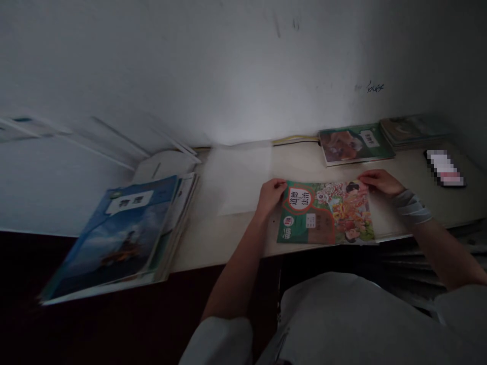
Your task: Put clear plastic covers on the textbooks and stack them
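Two-handed hold on an illustrated textbook, seen from the wearer's head. The illustrated textbook, landmark for all positions given here, is at the front edge of the bench, cover upward; whether it rests fully on the surface or is slightly raised cannot be told. The left hand is closed in a pinch on its upper left corner, and the right hand is likewise closed on its upper right corner, with a grey wrap at the wrist.

Left of the textbook, well apart, lies a stack of books with a blue cover on top; nearer, to its upper left, is a pale sheet. Just beyond its upper right side lies a green-edged book, with a second pile farther right. A phone lies to its right, past the right hand.

Good technique, as judged here: the two corners are best gripped evenly, thumb and fingers taking cover and pages together, so that the leaves do not fan or the cover crease. The near edge, unsupported by either hand, could sag over the bench front; both wrists should therefore move level and together, the right forearm clear of the phone.
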Available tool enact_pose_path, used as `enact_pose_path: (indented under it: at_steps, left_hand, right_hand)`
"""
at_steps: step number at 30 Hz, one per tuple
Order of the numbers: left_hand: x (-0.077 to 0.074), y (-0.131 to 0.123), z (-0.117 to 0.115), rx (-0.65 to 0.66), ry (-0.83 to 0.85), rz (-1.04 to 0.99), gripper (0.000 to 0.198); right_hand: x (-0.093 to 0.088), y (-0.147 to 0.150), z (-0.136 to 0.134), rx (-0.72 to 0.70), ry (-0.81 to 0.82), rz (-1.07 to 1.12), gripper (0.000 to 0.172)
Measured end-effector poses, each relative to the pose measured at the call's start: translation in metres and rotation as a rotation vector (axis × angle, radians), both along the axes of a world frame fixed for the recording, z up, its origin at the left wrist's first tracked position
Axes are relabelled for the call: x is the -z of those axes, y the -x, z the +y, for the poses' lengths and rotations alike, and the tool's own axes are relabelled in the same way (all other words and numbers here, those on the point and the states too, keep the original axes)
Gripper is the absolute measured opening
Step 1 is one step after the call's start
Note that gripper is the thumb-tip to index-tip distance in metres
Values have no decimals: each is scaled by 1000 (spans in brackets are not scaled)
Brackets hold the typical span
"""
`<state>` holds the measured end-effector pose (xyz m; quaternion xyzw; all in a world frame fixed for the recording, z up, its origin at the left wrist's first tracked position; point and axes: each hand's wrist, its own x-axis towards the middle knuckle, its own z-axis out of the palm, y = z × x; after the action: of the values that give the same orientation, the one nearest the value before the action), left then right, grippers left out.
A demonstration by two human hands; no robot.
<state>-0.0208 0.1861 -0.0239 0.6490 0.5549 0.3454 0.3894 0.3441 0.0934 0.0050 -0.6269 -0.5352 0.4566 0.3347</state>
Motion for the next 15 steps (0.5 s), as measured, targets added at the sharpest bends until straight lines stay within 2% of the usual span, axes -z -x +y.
enact_pose_path:
  at_steps: [4, 7, 10, 15]
  left_hand:
    - [-1, -7, 6, 25, 14, -32, 26]
    - [-1, -9, 9, 17, 31, -57, 24]
    - [1, -8, 9, 1, 42, -104, 25]
    - [4, -6, 7, -11, 40, -122, 29]
  right_hand:
    - [-3, -10, 15, -66, 118, 81, 46]
    - [-6, -14, 27, -80, 175, 136, 36]
    - [-10, -17, 39, -201, 198, 98, 31]
    - [-18, -20, 54, -374, 199, 50, 33]
